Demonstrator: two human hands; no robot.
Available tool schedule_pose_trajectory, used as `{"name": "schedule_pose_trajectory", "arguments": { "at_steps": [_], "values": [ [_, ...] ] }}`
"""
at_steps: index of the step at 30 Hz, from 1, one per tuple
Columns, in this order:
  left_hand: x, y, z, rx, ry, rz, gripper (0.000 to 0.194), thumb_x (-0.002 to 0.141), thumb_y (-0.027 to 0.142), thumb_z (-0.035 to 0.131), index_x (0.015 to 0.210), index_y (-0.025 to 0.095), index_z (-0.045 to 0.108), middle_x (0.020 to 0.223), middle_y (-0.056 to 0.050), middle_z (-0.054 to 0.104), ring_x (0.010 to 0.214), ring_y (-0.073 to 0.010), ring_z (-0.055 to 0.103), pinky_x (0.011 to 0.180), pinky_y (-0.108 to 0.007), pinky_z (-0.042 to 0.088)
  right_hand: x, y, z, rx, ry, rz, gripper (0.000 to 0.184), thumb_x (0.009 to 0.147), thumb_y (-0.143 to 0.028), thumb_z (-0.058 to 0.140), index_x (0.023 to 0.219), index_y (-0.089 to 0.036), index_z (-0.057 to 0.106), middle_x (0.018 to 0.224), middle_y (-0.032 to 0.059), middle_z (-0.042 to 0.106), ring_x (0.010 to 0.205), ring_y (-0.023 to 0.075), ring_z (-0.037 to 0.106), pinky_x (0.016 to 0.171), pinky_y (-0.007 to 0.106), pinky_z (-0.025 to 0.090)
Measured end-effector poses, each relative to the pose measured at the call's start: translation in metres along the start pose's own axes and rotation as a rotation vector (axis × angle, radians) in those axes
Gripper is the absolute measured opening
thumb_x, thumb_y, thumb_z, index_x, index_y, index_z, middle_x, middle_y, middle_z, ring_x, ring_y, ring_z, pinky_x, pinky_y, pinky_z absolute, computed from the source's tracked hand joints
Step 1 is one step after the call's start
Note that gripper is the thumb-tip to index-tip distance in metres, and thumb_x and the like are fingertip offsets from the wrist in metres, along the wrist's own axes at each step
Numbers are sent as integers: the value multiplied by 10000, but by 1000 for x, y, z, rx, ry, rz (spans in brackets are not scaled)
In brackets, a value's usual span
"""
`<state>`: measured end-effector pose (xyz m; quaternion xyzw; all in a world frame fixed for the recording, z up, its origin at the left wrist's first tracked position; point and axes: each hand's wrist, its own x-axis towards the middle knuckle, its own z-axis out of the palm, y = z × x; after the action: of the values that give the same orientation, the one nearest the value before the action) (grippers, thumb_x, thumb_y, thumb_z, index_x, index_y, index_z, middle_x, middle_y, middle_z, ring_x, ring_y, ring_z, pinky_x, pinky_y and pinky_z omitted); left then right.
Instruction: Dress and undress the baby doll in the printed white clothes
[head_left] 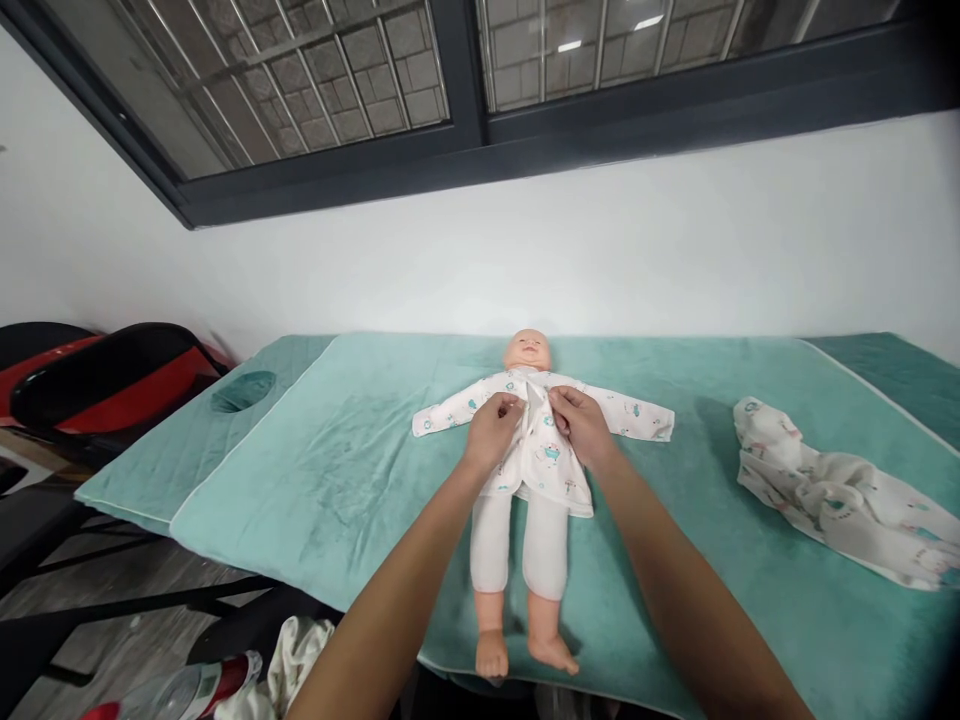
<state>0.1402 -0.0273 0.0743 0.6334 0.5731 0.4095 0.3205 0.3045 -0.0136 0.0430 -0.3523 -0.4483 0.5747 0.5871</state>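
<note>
Pinching the little shirt [551,475] with left hand [491,432] and right hand [586,424], a bit apart, likely steadying both front edges. Having the doll [527,350] lying face up on the green cover [300,470], maybe for easy reach.

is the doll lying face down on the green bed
No, the doll lies on its back on the green bed, its face and toes showing.
</note>
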Motion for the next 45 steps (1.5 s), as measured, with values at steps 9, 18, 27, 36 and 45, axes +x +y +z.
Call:
{"name": "schedule_pose_trajectory", "arguments": {
  "at_steps": [9, 18, 27, 36, 45],
  "values": [
    [-3, 10, -4, 364, 25, 60, 217, 834, 259, 582, 1049, 237, 603, 666, 48, 553, 649, -146, 524, 622, -270, 341, 15, 8, -22, 66, 232, -42, 346, 721, -488, 772, 686, -203, 578, 560, -70, 426, 502, 91, 351, 486, 243, 290],
    [55, 1, -4, 164, 57, 237, 215, 865, 313, 564, 938, 174, 711, 1011, -81, 647, 964, -194, 607, 925, -335, 456, 23, 4, -1, -498, 223, -342, 259, 845, -437, 644, 975, -216, 677, 967, 40, 651, 867, 195, 590, 774, 323, 462],
    [82, 3, 5, 19, -21, 5, 188, 747, 314, 601, 740, 164, 715, 745, -15, 685, 734, -175, 610, 701, -285, 442, 27, 4, 2, -875, -32, -454, 269, 953, -407, 527, 1044, -266, 737, 1122, 62, 624, 1109, 250, 536, 1029, 440, 371],
    [78, 9, -3, -33, -93, -31, 155, 704, 305, 635, 742, 164, 688, 758, -19, 698, 699, -154, 598, 650, -261, 416, 58, 7, -4, -705, 88, -263, 190, 824, -402, 640, 866, -233, 716, 924, 28, 653, 782, 183, 598, 747, 318, 461],
    [79, 21, 2, 301, -81, 109, 97, 756, 275, 635, 761, 196, 693, 813, -30, 737, 759, -178, 652, 718, -280, 464, 64, 5, -11, -577, 18, -157, 263, 837, -452, 568, 757, -214, 646, 699, -7, 621, 685, 175, 539, 642, 281, 400]
  ]
}}
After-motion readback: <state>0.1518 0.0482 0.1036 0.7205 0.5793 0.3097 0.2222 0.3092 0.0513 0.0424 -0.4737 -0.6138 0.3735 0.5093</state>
